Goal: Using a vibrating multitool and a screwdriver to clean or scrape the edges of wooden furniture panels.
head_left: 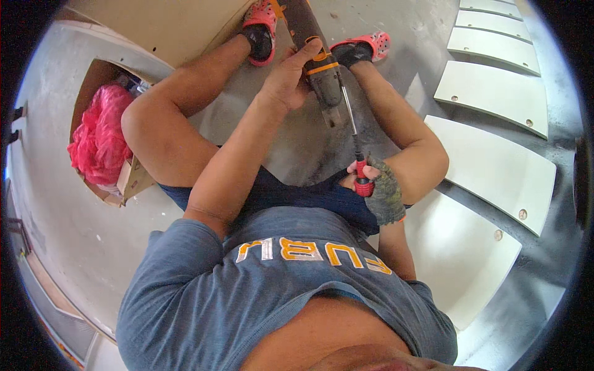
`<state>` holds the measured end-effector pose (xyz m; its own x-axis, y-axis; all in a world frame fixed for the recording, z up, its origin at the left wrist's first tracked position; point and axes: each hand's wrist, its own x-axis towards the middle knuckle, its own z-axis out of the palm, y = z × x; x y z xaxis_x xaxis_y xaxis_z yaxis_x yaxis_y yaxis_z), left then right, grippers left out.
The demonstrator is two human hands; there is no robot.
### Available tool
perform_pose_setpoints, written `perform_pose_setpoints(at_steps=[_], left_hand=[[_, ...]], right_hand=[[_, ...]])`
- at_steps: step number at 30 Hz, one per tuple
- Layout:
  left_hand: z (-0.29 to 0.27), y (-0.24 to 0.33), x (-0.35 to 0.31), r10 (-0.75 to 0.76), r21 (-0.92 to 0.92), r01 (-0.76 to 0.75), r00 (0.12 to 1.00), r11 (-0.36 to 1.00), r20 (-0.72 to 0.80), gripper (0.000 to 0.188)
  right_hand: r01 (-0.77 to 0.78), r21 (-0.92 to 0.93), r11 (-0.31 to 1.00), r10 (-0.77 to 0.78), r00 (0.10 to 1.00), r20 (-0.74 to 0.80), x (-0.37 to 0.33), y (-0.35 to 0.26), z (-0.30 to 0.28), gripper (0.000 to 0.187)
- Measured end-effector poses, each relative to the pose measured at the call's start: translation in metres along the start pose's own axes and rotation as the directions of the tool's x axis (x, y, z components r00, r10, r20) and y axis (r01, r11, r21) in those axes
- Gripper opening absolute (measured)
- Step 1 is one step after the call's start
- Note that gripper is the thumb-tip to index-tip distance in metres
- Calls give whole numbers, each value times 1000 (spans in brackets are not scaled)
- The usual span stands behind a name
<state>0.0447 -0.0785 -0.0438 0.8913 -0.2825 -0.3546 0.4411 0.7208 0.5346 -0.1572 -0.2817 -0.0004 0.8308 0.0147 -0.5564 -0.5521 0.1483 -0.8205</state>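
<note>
My bare left hand [289, 79] is closed around a long dark-grey and orange power tool [327, 86], which looks like an oscillating multi-tool. The tool slants between my shins, and a flat metal piece sticks out from its lower end. A camouflage-patterned fingerless glove covers my right hand [382, 188], which grips a red-handled screwdriver [363, 181] above my thigh. The screwdriver's thin shaft points up and away, and its far end lies against or just beside the side of the tool's head; I cannot tell whether they touch.
White panels [492, 164] with round holes near their corners lie in a row along the right. On the left, an open cardboard box [133, 179] holds a crumpled pink-red plastic bag [102, 133]. A large beige board [167, 28] stands at the upper left. My bent legs in pink clogs [374, 44] frame the grey floor.
</note>
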Motion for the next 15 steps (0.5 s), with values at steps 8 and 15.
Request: perform_pose_setpoints(at_steps=[8,15], left_hand=[[5,5,-8,-25,63,22,998,998,57,43],[8,6,-10,-32,114,34,999,993,-18,38]], right_hand=[[-90,278,956,58,991,119,1,8,-14,42],[-180,307,934,145,981,133,-2,0,-21,41]])
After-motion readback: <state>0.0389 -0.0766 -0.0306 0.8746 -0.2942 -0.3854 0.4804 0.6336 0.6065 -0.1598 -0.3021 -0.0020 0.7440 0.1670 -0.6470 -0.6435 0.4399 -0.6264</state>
